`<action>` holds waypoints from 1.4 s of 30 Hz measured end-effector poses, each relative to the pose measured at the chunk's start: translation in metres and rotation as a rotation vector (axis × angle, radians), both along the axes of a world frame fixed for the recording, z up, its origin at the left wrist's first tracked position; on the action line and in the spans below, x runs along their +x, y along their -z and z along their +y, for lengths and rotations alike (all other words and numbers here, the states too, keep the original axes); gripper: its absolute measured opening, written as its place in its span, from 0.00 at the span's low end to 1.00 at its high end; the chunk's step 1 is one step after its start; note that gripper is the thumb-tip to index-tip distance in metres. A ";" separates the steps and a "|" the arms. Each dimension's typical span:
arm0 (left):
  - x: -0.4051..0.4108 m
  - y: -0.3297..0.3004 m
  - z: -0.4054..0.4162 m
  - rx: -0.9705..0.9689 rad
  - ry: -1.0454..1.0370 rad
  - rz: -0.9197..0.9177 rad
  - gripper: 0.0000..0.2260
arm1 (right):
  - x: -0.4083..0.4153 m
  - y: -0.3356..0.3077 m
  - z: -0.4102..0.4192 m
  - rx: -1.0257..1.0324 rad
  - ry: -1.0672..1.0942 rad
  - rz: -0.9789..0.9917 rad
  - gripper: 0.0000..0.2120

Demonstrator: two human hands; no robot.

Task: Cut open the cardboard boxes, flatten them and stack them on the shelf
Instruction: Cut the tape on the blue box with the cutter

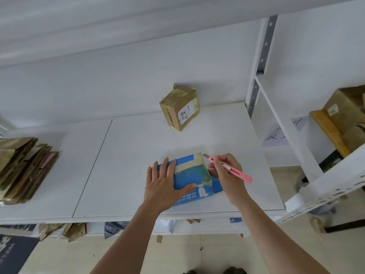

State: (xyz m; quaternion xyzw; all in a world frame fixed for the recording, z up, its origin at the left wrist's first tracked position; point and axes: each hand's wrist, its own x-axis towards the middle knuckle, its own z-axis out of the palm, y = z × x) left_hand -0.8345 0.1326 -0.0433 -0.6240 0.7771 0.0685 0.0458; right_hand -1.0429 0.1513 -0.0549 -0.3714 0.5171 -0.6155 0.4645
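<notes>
While lying flat near the front edge of the white shelf (138, 155), looked light and thin-walled, the blue box (189, 175): stiff enough along its edges, yet judged likely to dent or skid under a careless push, the tape on top glossy and probably slick. Ran with its long axis slanting from near left to far right, printed side toward the wearer, taped far-right corner pointing away. Was pinned by the left hand (166, 180), fingers straight and spread across the top, thumb lying along the near face — a sensible place to bear down, well apart from the cutting line. Was met at its right end by the right hand (225, 171), clenched round a pink utility knife (231, 170), short blade aimed up and left at the far-right corner beside the pale tape strip (187, 167); could not be told whether the blade touched the card. Best steadied, by this reading, on the flat top rather than the sides, which would probably cave.

Farther back stood a second, brown taped box (179, 107), unopened, on end and tilted, label facing right. Off to the left lay a stack of flattened cardboard (21, 169).
</notes>
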 end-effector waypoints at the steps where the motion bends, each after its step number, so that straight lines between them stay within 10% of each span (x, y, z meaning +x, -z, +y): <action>1: 0.000 0.000 0.000 -0.001 0.002 -0.002 0.53 | -0.001 0.001 -0.001 -0.008 -0.016 0.020 0.04; 32: -0.006 -0.008 0.003 0.025 -0.007 -0.030 0.50 | -0.035 0.007 0.054 0.059 -0.193 0.176 0.04; 42: -0.036 -0.050 -0.011 0.166 -0.452 0.006 0.38 | -0.030 0.000 0.063 0.020 -0.011 0.053 0.03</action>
